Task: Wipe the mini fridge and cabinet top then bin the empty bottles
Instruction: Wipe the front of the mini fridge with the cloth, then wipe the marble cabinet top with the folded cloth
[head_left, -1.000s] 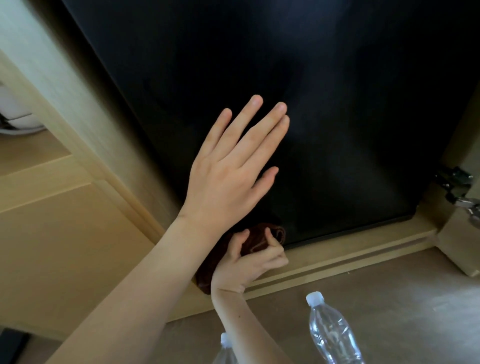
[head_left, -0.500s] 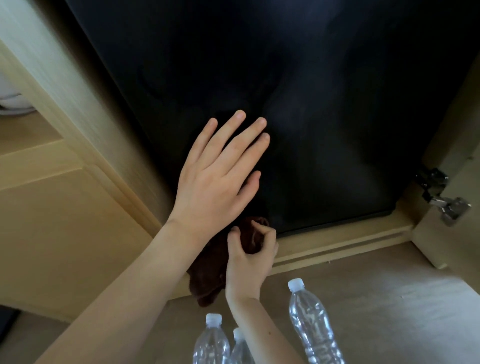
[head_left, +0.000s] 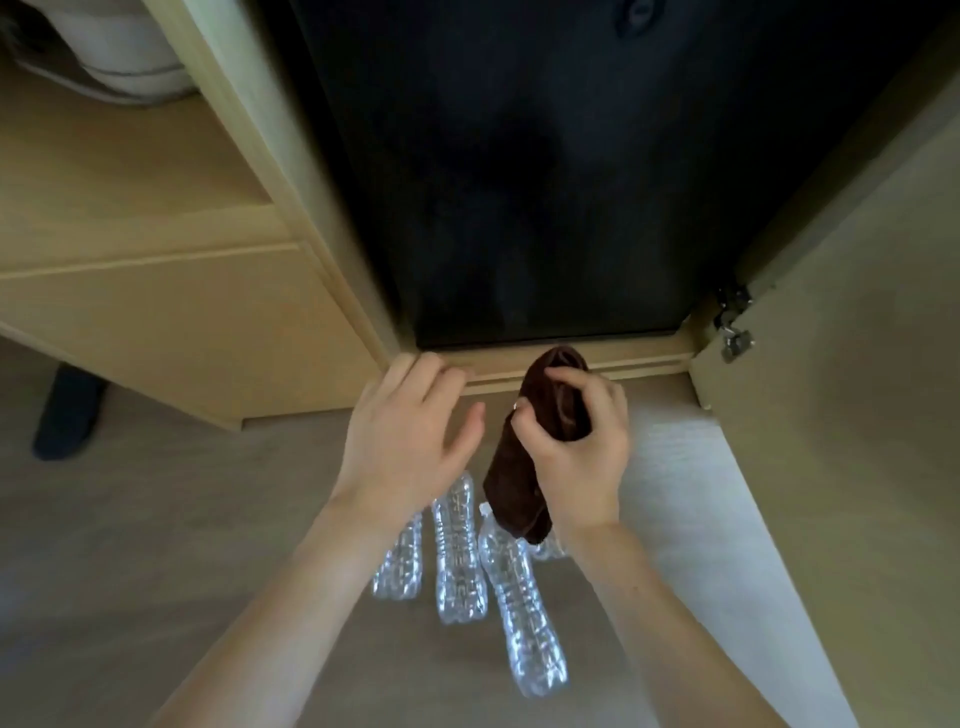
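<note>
Four clear bottles (head_left: 462, 566) stand on the floor (head_left: 156, 571) near me, just below my wrists, as far as I can count them; all look empty. My right hand (head_left: 574, 441) is closed around a brown cloth (head_left: 524, 467), fingers pinching its bunched top while the loose end hangs down over the bottle necks. My left hand (head_left: 410, 441) is spread and holds nothing, hovering just left of the cloth, near the wooden sill (head_left: 639, 358) under the mini fridge (head_left: 519, 182). The fridge's black door fills the far middle, framed by the pale cabinet (head_left: 182, 322), with the open cabinet door (head_left: 857, 415) and its hinge (head_left: 732, 327) on the right.

To wipe well from here, I judge I should refold the cloth into a flat pad using both hands, so a broad face meets the surface instead of a twisted rope, and keep the dangling end clear of the bottles so it does not topple them.

The cabinet top is out of frame above, so I cannot say what state it is in. The glossy door is too dark to show smears. One bottle is mostly hidden behind the cloth and my right wrist, and a dark shape by the floor at far left is unclear.
</note>
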